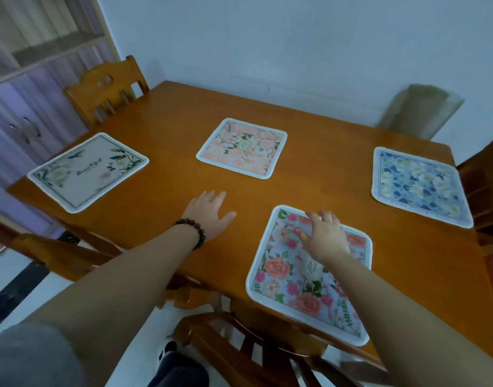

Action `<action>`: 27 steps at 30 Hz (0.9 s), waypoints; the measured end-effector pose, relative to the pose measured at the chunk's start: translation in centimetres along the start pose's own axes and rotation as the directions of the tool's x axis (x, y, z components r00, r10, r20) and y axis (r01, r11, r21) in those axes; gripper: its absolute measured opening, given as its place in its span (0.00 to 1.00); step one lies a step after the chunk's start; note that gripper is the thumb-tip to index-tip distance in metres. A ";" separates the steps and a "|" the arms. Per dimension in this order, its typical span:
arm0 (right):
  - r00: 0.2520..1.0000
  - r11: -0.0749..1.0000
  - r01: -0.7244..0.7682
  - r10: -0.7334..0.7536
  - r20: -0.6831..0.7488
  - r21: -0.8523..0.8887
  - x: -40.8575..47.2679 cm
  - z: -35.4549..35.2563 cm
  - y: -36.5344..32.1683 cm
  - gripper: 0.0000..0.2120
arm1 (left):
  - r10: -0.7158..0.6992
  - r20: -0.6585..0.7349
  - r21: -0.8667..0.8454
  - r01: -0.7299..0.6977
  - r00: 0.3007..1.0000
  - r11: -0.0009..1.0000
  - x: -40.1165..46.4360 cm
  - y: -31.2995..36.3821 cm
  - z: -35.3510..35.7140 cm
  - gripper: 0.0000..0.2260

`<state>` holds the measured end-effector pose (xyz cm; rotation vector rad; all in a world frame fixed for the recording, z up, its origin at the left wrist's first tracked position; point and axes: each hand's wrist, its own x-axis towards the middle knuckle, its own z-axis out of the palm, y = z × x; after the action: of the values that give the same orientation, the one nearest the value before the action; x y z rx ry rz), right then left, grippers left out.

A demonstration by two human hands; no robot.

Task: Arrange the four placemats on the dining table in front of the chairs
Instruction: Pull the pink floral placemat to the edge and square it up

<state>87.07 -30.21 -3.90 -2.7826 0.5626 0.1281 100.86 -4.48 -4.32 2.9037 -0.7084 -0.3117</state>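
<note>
while four placemats [309, 275] lie apart, both hands' [325, 237] grip is open, holding nothing.

The desk [309, 191] is orange-brown wood with a smooth, varnished top that gives a soft sheen. On it lie four cloth mats, all matt with a pale stitched border. The cream mat [87, 171] at nine o'clock looks fine-woven and flat. The peach floral mat [242, 148] at twelve o'clock has the same dull printed weave. The blue floral mat [419, 185] at three o'clock shows a slightly fuzzy edge. The pink rose mat [295, 277] at six o'clock looks soft and unglossed. The chair [106, 90] at eleven o'clock is carved wood, lacquered like the desk. A bracelet [193, 229] of dark, dull beads circles one wrist.
</note>
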 end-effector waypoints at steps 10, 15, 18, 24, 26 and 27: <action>0.998 0.995 -0.060 0.060 0.000 -0.075 6.6 5.0 -14.8 0.27 | 0.094 -0.011 -0.043 -0.094 0.996 0.995 6.8 -13.5 -1.5 0.33; 0.985 0.985 -0.171 0.171 0.021 -0.022 8.3 7.8 -22.8 0.28 | 0.147 0.084 -0.044 -0.143 0.986 0.989 8.3 -21.1 -2.4 0.33; 0.976 0.976 -0.220 0.220 0.012 -0.008 9.0 8.8 -26.8 0.28 | 0.176 0.113 -0.035 -0.173 0.978 0.984 9.7 -25.0 -3.6 0.34; 0.946 0.946 -0.324 0.324 -0.004 -0.002 9.9 8.9 -29.3 0.29 | 0.245 0.145 -0.070 -0.237 0.959 0.969 12.1 -26.4 -4.5 0.35; 0.938 0.938 -0.347 0.347 -0.004 0.003 10.3 9.1 -29.2 0.28 | 0.262 0.151 -0.080 -0.253 0.953 0.964 12.9 -26.1 -4.4 0.35; 0.936 0.936 -0.353 0.353 -0.003 0.005 10.6 9.1 -29.0 0.28 | 0.267 0.148 -0.089 -0.256 0.952 0.963 13.4 -25.9 -4.3 0.35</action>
<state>107.92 -5.82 -6.23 -2.6484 1.0586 0.1971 124.86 12.40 -7.08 2.6973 -1.0714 -0.5272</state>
